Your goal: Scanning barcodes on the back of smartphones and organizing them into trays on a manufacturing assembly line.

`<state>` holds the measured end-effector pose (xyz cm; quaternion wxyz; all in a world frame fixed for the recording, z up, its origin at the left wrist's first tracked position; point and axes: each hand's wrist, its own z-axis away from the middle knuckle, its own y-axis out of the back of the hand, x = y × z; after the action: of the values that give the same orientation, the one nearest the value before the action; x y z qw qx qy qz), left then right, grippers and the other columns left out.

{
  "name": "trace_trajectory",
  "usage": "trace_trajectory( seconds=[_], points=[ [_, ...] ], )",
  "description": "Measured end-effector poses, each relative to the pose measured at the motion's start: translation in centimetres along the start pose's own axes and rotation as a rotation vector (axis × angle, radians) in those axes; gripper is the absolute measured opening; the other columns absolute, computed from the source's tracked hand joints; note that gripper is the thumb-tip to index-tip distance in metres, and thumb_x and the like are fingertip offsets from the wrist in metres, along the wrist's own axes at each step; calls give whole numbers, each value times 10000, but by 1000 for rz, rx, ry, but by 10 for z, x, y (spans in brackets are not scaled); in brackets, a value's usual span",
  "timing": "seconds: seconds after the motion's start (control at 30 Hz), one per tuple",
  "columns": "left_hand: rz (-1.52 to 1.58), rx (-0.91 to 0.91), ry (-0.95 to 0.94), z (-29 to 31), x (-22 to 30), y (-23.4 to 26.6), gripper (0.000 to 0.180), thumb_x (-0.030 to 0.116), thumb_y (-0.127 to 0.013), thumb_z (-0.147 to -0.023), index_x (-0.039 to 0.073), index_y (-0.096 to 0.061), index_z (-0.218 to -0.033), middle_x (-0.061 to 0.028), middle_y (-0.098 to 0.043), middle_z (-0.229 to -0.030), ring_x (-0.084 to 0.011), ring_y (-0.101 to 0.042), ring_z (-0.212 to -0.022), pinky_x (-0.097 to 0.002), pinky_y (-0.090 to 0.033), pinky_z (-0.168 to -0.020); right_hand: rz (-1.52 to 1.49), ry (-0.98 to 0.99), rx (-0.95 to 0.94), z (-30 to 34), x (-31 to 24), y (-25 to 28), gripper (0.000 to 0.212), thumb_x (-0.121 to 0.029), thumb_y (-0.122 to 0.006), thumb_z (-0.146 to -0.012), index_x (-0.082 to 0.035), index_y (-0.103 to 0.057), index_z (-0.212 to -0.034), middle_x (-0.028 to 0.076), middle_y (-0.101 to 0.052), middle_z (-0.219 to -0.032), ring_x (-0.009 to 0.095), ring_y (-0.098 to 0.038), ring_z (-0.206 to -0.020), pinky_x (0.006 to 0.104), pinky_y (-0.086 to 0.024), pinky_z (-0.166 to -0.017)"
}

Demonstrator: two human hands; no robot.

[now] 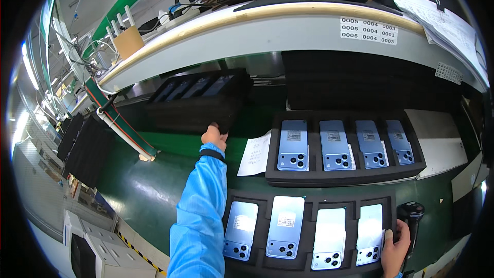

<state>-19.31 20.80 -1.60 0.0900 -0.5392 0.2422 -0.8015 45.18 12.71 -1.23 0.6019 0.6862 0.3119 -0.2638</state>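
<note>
One glossy dark-green worktop [139,195] under everything. Three rectangular black foam trays: near tray [334,201] in front, second tray [350,176] just behind it, far tray [195,113] upper left (dim, blue slabs [218,86] inside hard to read). White handwritten paper sheet [254,155] left of second tray. Left hand [213,138] touches far tray's near-right end, fingers bunched; can't tell if clamped. Right hand [395,252] at near tray's right rim, thumb and fingers bent; can't tell grip. Black handheld scanner [410,210] just beside it. Four pale-blue three-lens phones [287,224] in near tray, four blue ones [334,141] in second.
</note>
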Motion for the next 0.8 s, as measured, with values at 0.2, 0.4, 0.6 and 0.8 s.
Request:
trace_trajectory(
  seconds=[0.2,0.4,0.6,0.8],
  points=[
    [-237,-27,51,14,61,88,253,168,-593,-873,-13,-603,-1049,-142,-707,-943,-271,-714,-785,-388,-625,-713,-176,-6,62,0,6,-15,346,19,-581,-885,50,-595,-1230,117,-667,-1055,174,-622,-900,321,-502,-828],
    [-411,-142,77,30,136,200,216,241,-522,-956,69,-651,-966,-54,-729,-881,-184,-694,-766,-337,-576,-711,-126,17,92,1,6,-14,313,26,-567,-904,49,-597,-1215,123,-671,-1034,198,-626,-897,329,-499,-847],
    [-355,-94,78,85,155,288,280,340,-498,-1044,133,-659,-1140,-31,-719,-979,-166,-680,-794,-333,-558,-688,-42,26,81,-2,6,-15,325,12,-590,-894,44,-603,-1217,161,-676,-1053,241,-655,-952,371,-510,-885],
    [-376,-61,13,89,193,391,283,310,-606,-1037,124,-636,-1247,-58,-734,-1072,-203,-705,-904,-358,-557,-664,8,61,97,-5,3,-13,329,-5,-600,-892,37,-612,-1219,169,-688,-1061,271,-672,-958,382,-517,-890]
  ],
)
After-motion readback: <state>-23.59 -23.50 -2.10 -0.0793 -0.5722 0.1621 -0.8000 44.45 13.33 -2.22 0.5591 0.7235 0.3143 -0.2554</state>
